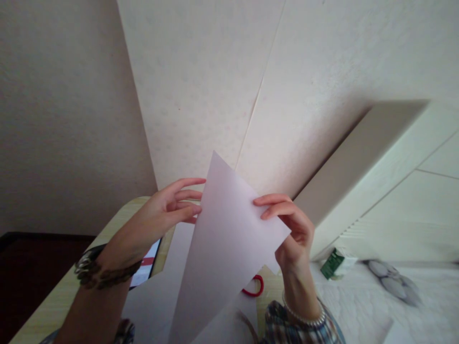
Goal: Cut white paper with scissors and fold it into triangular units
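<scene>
A white sheet of paper [225, 239], folded over with a pointed corner at the top, is held up in front of me at a slant. My left hand [172, 203] has its fingertips and thumb on the paper's left edge, the fingers rather straight. On the other side, my right hand [296, 229] grips the paper near its right corner, two fingers in front and the thumb hidden behind. Below lie more white paper [150, 301] and red-handled scissors [257, 286], mostly covered by the sheet.
A phone [147, 267] with a lit screen lies on the pale wooden table [53, 306] under my left forearm. To the right, a green and white box [333, 263] and a grey padded item [392, 282] rest on a white quilted surface [344, 306]. Walls rise close ahead.
</scene>
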### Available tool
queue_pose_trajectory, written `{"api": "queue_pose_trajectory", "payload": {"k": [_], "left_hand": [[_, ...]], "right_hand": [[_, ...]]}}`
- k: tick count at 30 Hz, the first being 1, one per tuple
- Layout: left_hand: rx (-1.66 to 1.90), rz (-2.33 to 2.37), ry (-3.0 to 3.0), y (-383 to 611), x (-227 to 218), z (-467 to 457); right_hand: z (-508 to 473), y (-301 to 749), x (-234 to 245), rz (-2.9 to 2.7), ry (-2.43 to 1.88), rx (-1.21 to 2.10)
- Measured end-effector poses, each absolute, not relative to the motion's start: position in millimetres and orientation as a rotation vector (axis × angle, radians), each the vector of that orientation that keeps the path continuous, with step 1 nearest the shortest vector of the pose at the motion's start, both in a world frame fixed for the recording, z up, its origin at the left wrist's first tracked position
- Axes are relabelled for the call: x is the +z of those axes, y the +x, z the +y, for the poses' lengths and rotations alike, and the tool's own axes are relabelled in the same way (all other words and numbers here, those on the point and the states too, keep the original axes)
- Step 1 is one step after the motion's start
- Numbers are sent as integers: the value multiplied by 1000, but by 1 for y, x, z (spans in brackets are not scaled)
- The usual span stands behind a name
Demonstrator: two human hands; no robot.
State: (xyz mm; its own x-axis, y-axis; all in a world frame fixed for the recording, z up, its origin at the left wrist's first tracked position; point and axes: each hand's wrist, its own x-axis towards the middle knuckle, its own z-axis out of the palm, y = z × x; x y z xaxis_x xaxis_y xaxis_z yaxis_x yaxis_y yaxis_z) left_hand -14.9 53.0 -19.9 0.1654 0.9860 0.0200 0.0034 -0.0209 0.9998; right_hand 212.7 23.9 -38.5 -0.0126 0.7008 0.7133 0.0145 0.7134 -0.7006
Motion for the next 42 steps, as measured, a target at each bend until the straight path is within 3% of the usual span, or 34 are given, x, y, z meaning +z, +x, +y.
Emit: {"api": "queue_pose_trajectory", "payload": {"k": [10, 27, 42], "left_hand": [[1323, 1226, 1329, -27, -17, 54], [1231, 1239, 1416, -20, -14, 50], [1092, 1313, 1539, -6, -13, 45]], "right_hand": [[33, 226, -25, -1415, -973, 966], [28, 242, -16, -1897, -1120, 947], [28, 228, -14, -1832, -1179, 1128]]}}
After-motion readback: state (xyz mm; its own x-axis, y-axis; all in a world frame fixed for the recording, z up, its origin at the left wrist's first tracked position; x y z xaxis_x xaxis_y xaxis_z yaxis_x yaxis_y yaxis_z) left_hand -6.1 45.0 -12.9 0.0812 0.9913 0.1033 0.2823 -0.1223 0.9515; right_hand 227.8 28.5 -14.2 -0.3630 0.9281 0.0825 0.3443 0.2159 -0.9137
